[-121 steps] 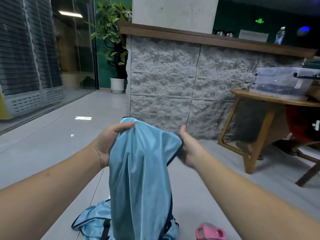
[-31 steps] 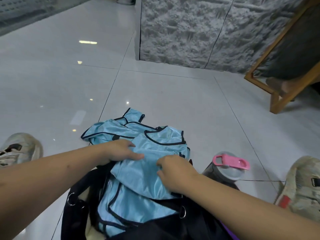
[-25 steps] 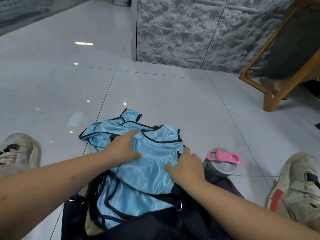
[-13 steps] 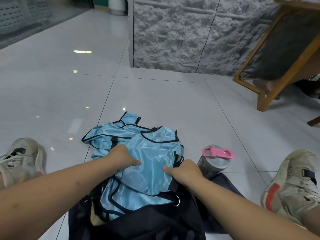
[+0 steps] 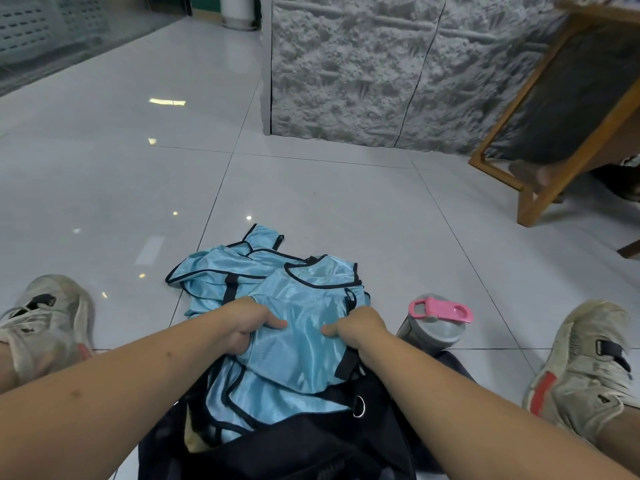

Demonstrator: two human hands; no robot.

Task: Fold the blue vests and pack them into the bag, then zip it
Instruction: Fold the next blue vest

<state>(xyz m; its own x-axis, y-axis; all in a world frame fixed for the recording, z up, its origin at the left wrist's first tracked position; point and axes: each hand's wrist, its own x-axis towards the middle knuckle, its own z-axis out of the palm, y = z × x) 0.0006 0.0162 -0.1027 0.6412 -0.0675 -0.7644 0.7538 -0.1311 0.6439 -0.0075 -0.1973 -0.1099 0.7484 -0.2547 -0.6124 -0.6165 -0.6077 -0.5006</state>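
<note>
Left hand [image 5: 247, 323] at nine o'clock and right hand [image 5: 360, 327] at three o'clock grip the folded blue vest [image 5: 304, 334], fingers curled tight, over the open bag [image 5: 277, 452].

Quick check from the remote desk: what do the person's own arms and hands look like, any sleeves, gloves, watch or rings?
Both forearms are bare all the way to the frame edge, with no sleeve in view. The left hand and the right hand wear no gloves; no watch, band or ring shows on either wrist or on the visible fingers. A few small dark spots mark the left forearm.
</note>
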